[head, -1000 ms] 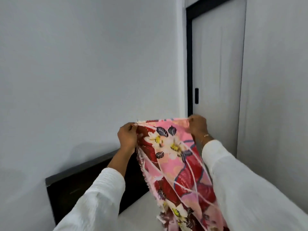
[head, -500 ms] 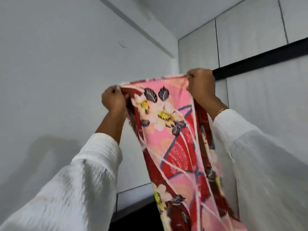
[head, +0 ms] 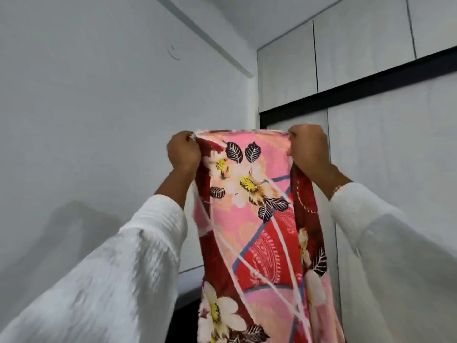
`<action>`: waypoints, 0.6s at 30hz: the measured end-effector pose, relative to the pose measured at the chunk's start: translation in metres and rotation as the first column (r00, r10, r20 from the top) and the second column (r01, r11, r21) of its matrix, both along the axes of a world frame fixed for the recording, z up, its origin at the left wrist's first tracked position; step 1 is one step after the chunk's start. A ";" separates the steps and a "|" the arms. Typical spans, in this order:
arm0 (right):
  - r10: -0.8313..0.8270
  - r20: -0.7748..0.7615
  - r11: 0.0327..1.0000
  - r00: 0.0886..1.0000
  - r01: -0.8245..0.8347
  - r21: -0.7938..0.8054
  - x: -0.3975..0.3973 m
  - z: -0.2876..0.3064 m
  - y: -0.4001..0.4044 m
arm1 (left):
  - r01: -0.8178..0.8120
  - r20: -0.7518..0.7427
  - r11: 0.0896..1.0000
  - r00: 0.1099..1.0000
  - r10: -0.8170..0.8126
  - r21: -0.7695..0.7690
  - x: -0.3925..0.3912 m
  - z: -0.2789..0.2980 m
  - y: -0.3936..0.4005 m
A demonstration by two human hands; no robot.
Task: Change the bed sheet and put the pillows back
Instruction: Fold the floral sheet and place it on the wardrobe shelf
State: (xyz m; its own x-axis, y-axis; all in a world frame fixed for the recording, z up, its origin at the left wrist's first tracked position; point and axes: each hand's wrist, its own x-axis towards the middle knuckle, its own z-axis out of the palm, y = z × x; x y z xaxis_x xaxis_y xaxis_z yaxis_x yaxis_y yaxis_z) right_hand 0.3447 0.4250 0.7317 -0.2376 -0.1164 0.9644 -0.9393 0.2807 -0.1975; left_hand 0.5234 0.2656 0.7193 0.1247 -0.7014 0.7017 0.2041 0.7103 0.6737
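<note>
White sleeves (head: 123, 268) nearest. Sheet (head: 249, 219) held up at centre, hanging to 6 o'clock; soft, light, floppy, so best held by its top corners. Left hand (head: 183, 152) and right hand (head: 309, 149) fingers pinch those corners. Wardrobe (head: 383, 120) behind at 2 o'clock.

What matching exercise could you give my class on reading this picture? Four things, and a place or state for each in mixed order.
Things:
1. left hand
2. right hand
3. sheet
4. cupboard

Places or states:
A. hangs down between the two arms
B. grips the sheet's top right corner
C. stands behind, white with a black band
D. grips the sheet's top left corner

Pairs: 1-D, 2-B, 3-A, 4-C
</note>
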 end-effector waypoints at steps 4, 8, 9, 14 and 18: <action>0.012 0.084 0.989 0.996 -0.024 0.144 -0.003 -0.030 0.005 | 0.022 0.014 0.987 1.000 -0.025 0.162 -0.015 -0.029 0.004; 0.033 0.168 0.979 0.985 -0.065 0.193 -0.016 -0.079 0.007 | 0.161 -0.023 0.926 0.986 -0.164 0.340 -0.032 -0.065 -0.009; 0.064 0.192 0.975 0.979 -0.102 0.195 -0.018 -0.094 0.004 | 0.182 -0.030 0.909 0.982 -0.184 0.375 -0.036 -0.075 -0.008; 0.272 0.442 0.952 0.855 -0.305 0.003 -0.018 -0.170 0.002 | 0.135 -0.007 0.913 0.990 -0.143 0.386 -0.054 -0.125 0.004; 0.346 0.474 0.938 0.809 -0.304 -0.167 -0.013 -0.219 0.006 | 0.216 -0.204 0.908 0.968 -0.149 0.358 -0.053 -0.164 0.019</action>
